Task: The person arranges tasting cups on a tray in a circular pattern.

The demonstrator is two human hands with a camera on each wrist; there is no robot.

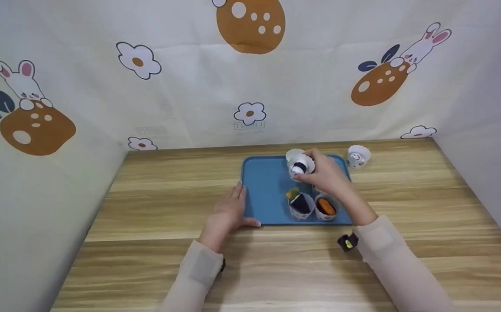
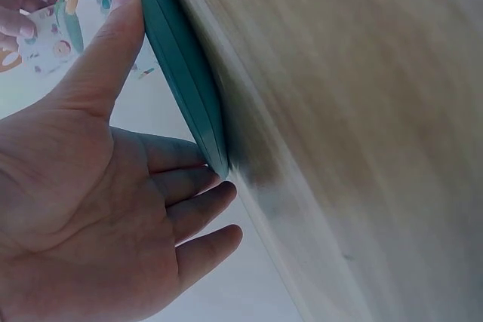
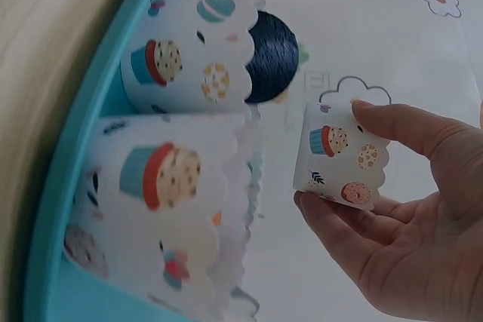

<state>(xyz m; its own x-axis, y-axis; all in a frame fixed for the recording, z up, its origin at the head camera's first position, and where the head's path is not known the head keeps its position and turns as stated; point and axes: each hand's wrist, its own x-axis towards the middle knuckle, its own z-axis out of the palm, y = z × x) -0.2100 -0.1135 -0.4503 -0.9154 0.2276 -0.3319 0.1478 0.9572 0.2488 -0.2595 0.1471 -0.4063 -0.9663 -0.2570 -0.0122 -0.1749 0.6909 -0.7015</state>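
My right hand (image 1: 326, 173) grips a patterned paper baking cup (image 3: 332, 156) between thumb and fingers, above the blue tray (image 1: 263, 182). Inside that cup sits a white sushi piece (image 1: 300, 166) with a black band. My left hand (image 1: 231, 211) lies at the tray's front left corner, fingers straight along the left side and thumb on the front edge. Near the tray's front stand two cups, one with a dark cone-shaped hand roll (image 1: 300, 203), the other with an orange-topped sushi piece (image 1: 326, 206). Another paper cup (image 1: 293, 153) shows partly behind the held one.
A paper cup (image 1: 359, 157) with a white piece inside stands on the wooden table (image 1: 155, 208), right of the tray's back corner. A dark sushi roll (image 1: 346, 242) with a yellow-green centre lies beside my right sleeve. Printed cloth walls (image 1: 190, 99) enclose the table.
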